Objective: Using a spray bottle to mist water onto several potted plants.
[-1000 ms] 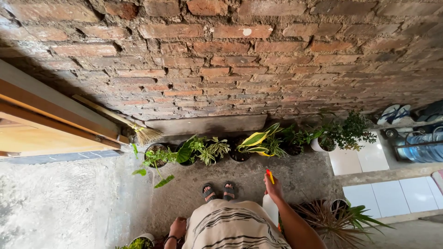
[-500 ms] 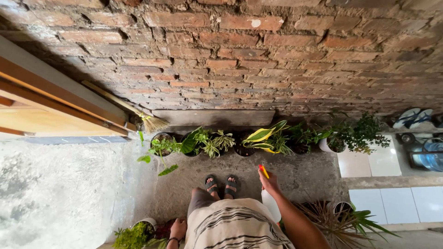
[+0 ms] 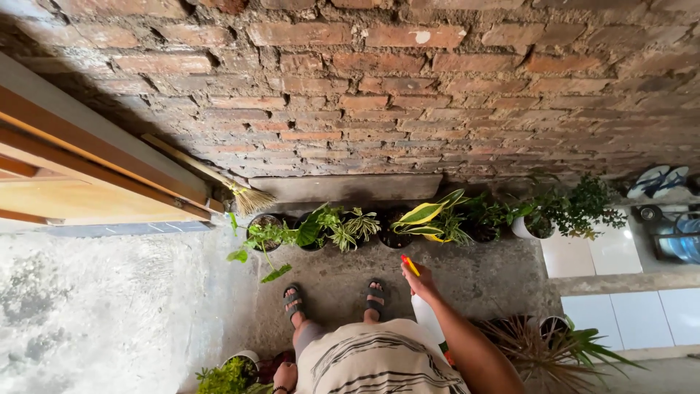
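My right hand (image 3: 421, 283) grips a white spray bottle (image 3: 426, 319) with a red and yellow nozzle (image 3: 410, 264), pointed toward the row of potted plants (image 3: 343, 228) along the brick wall. A yellow-green variegated plant (image 3: 426, 215) stands just beyond the nozzle. My left hand (image 3: 286, 376) hangs low at the bottom edge beside a small potted plant (image 3: 226, 376), its fingers curled and only partly in view. My feet in dark sandals (image 3: 294, 300) stand on the concrete in front of the pots.
A straw broom (image 3: 219, 179) leans on the brick wall (image 3: 379, 87) by a wooden door frame (image 3: 87, 175). A spiky brown-green plant (image 3: 539, 350) sits at my right. White floor tiles (image 3: 620, 306), sandals (image 3: 660, 181) and a water jug (image 3: 682, 244) lie far right.
My left foot has stepped out to the left, widening my stance. The view has shifted slightly left and down, and my right hand with the bottle has moved a little toward the plants.
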